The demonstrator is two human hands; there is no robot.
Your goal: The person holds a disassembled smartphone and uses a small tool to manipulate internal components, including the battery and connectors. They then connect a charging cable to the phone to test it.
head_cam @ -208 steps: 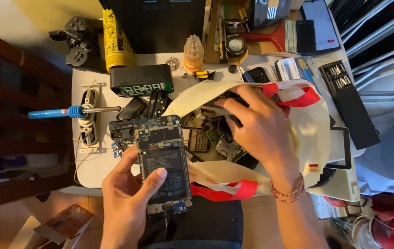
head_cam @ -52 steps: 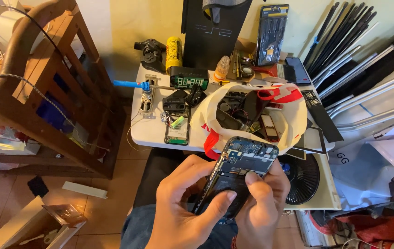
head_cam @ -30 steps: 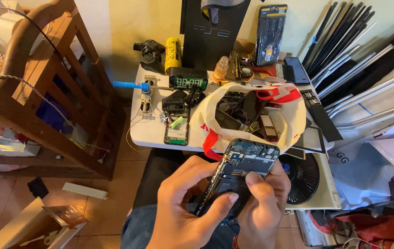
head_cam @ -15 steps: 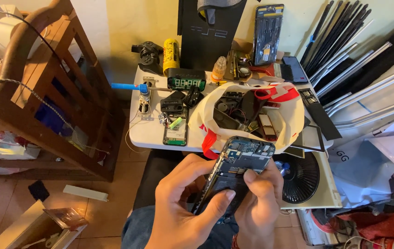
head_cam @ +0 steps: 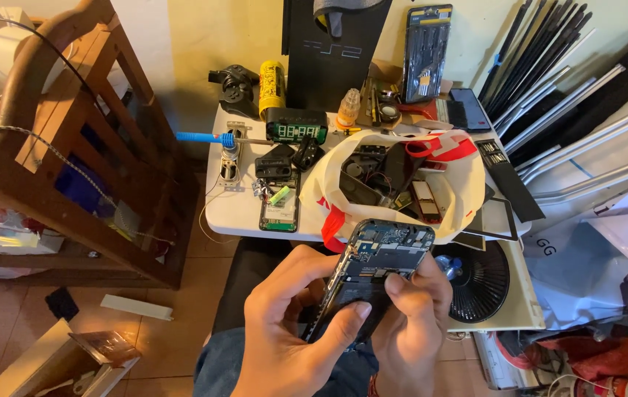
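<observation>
head view: i hold a black opened smartphone with its circuit board exposed over my lap, in front of the white table. my left hand wraps its lower edge, thumb across the battery area; my right hand closes on its right side, fingertips pressing inward. risk, as i judge it: too much thumb pressure could flex the bare board, or the phone could slip to the floor. white plastic bag of parts sits just beyond.
</observation>
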